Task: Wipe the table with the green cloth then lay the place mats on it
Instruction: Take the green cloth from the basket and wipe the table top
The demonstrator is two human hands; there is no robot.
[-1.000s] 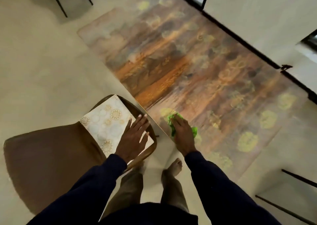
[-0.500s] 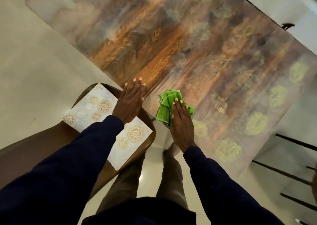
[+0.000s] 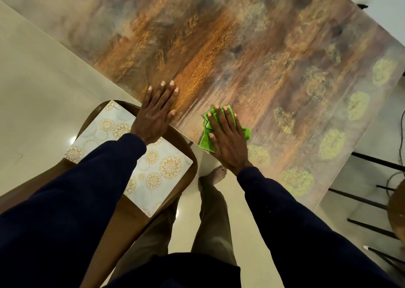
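Observation:
A long table point(image 3: 252, 53) with a glossy brown and orange patterned top runs across the view. My right hand point(image 3: 228, 137) lies flat with straight fingers on a folded green cloth point(image 3: 205, 141) at the table's near edge. My left hand point(image 3: 156, 112) rests flat on the table edge to the left, fingers spread. White place mats point(image 3: 153, 171) with gold flower prints lie stacked on a brown chair seat point(image 3: 122, 222) below my left arm.
Pale tiled floor point(image 3: 43, 86) surrounds the table. Black metal chair legs point(image 3: 368, 200) and a cable stand at the right, beyond the table's end. My bare foot point(image 3: 217, 173) is under the table edge.
My left hand left the place mats and moved forward onto the table edge. My right hand pushed the green cloth along the table, and the view moved closer.

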